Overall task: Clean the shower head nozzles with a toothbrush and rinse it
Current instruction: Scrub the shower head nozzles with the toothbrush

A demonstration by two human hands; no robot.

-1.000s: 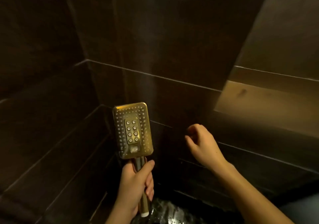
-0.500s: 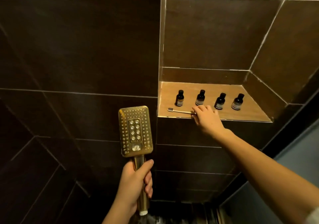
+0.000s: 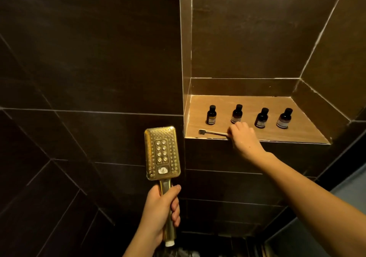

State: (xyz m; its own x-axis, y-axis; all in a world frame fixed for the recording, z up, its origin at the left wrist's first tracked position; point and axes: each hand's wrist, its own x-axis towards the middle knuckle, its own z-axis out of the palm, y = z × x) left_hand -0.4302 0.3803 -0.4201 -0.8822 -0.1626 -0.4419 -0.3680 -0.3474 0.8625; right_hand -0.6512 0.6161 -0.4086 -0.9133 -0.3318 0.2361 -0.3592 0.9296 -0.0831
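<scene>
Four bottles: small dark bottles (image 3: 211, 115) along the recessed tan niche shelf (image 3: 305, 134); labels unreadable.
Hidden: toothbrush handle end, under fingers.
Right hand (image 3: 242, 136): closed on pale toothbrush (image 3: 212, 132) at shelf front edge.
Left hand (image 3: 158, 213): clenched around handle of gold rectangular shower head (image 3: 162, 153), upright, nozzle face toward camera, left of shelf.

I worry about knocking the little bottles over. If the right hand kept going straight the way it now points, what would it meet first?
Probably the second bottle from the left, which stands just beyond the right hand gripping the toothbrush handle on the niche shelf. Depth is hard to judge here.
</scene>
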